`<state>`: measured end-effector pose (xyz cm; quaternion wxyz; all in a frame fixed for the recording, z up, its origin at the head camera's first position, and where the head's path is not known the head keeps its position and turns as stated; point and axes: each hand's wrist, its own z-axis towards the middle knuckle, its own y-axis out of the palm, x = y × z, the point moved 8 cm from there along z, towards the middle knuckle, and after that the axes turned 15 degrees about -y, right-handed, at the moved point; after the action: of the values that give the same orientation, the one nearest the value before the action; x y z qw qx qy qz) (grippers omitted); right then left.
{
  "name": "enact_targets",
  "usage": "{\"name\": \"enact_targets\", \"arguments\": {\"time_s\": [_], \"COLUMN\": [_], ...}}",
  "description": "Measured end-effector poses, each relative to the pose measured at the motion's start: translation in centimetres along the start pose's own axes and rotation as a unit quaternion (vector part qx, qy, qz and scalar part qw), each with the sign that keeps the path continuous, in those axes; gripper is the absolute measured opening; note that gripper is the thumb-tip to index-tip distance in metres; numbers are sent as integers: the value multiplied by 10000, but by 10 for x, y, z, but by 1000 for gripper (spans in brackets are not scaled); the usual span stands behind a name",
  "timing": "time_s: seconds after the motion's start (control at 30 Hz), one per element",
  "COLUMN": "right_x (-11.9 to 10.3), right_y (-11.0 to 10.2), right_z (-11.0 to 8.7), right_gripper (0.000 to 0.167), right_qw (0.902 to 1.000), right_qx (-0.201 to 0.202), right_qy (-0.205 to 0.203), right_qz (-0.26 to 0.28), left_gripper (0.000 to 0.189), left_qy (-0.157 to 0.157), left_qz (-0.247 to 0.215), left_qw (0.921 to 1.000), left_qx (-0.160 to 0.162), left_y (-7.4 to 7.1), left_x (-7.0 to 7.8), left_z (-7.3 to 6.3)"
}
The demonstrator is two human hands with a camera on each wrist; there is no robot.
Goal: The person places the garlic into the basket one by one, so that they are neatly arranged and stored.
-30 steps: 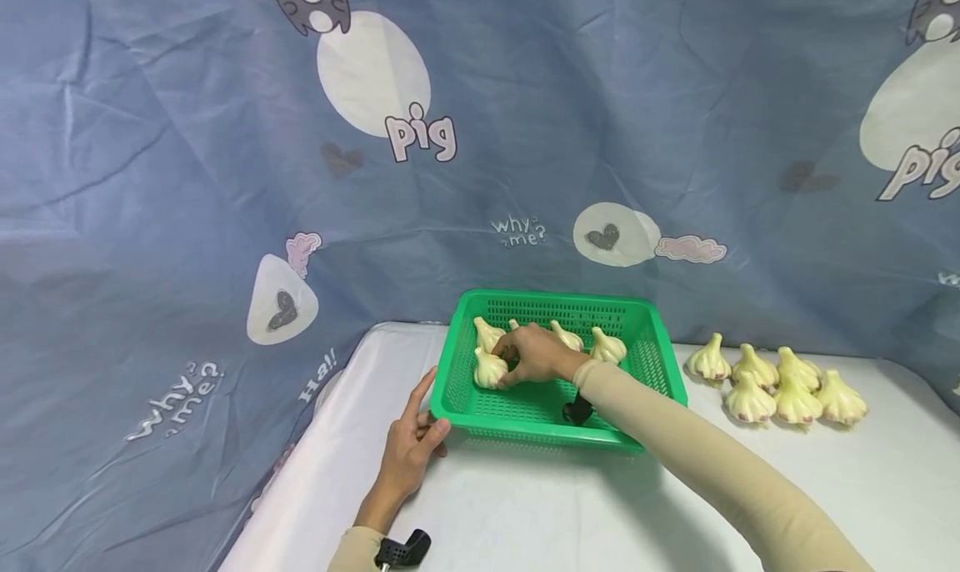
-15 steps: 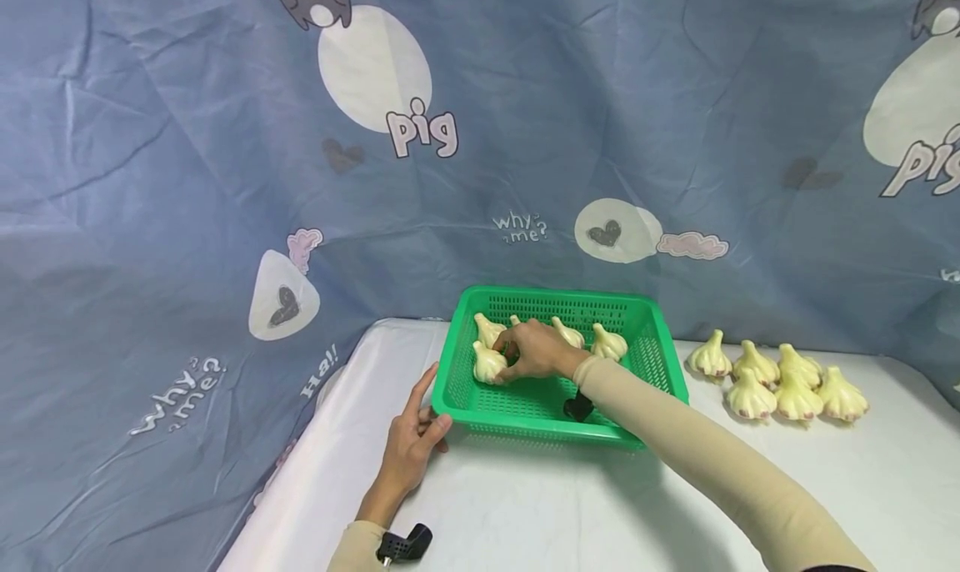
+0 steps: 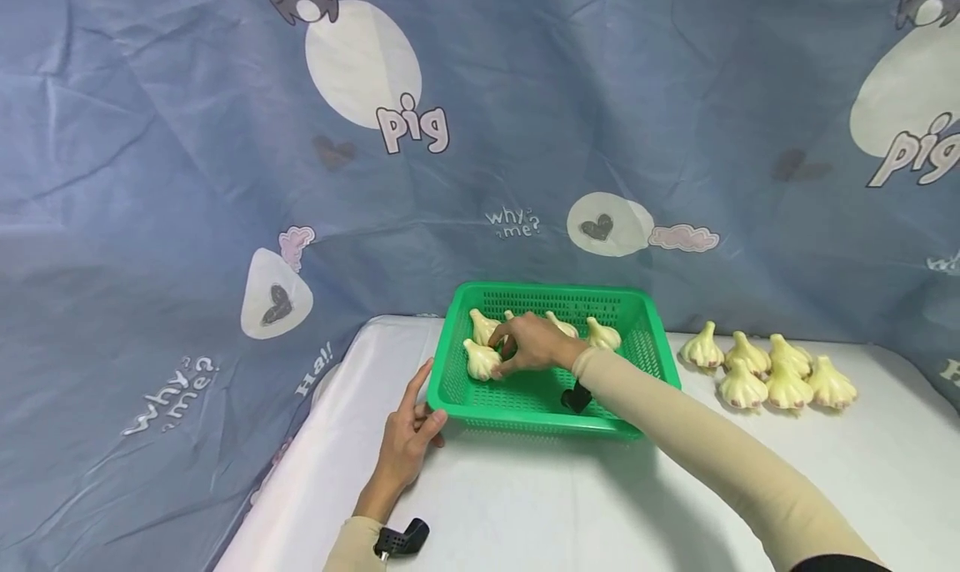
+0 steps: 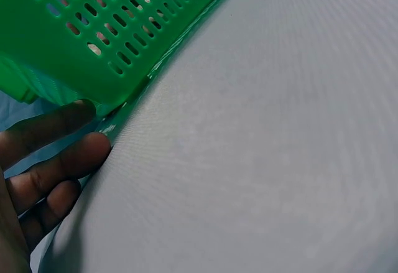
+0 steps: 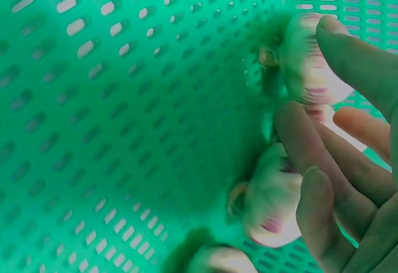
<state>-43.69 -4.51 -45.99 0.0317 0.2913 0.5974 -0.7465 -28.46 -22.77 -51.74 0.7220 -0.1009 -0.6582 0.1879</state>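
Observation:
A green perforated plastic basket sits on the table with several pale garlic bulbs inside, most along its far side. Reaching into its left part, my right hand pinches a garlic bulb near the left wall. In the right wrist view, the thumb lies against a bulb, with a finger on its other side and more bulbs below. My left hand touches the basket's near left corner, thumb at the front and index finger along the left side. Its fingertips meet the corner in the left wrist view.
Right of the basket, several more garlic bulbs stand grouped on the white tablecloth. A blue printed curtain hangs close behind the table and down its left side. My right forearm crosses over the basket's near right rim.
The head view has shifted slightly. Both hands, the basket and the bulbs keep nearly the same places relative to one another.

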Motion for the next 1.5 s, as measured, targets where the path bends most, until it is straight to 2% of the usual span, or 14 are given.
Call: {"name": "enact_targets", "arguments": {"time_s": [0.17,0.4,0.63,0.8,1.0,1.13,1.33,1.5], "right_x": [-4,-11,-9,3,20,28,31,32], "right_y": [-17,-59,-106,-127,-137,-140,-141,-133], "right_z": [-13,-50,-104,-153,-217,-251,-283,-304], "right_gripper": [53,48,34,27,25,24,27,29], "right_qw": [9999,9992,9936,9874,9801,9740,9690,9663], "right_qx": [3,182,766,1024,1087,1118,1078,968], "right_qy": [130,269,436,655,1135,1475,1591,1682], "right_qz": [-55,-220,-705,-1011,-1216,-1305,-1554,-1692], "left_gripper": [75,76,76,75,75,75,74,74], "left_qy": [-52,-91,-89,-96,-48,-48,-59,-84], "left_qz": [-13,-2,-15,-68,-104,-113,-99,-125], "left_qw": [10000,10000,10000,9999,9999,9999,9999,9999], "left_qx": [-35,-27,14,13,-4,-39,-16,-13], "left_y": [3,1,-1,-1,0,-1,-2,-1], "left_x": [0,2,1,-2,-1,0,1,1], "left_z": [1,0,0,1,1,0,0,0]}}
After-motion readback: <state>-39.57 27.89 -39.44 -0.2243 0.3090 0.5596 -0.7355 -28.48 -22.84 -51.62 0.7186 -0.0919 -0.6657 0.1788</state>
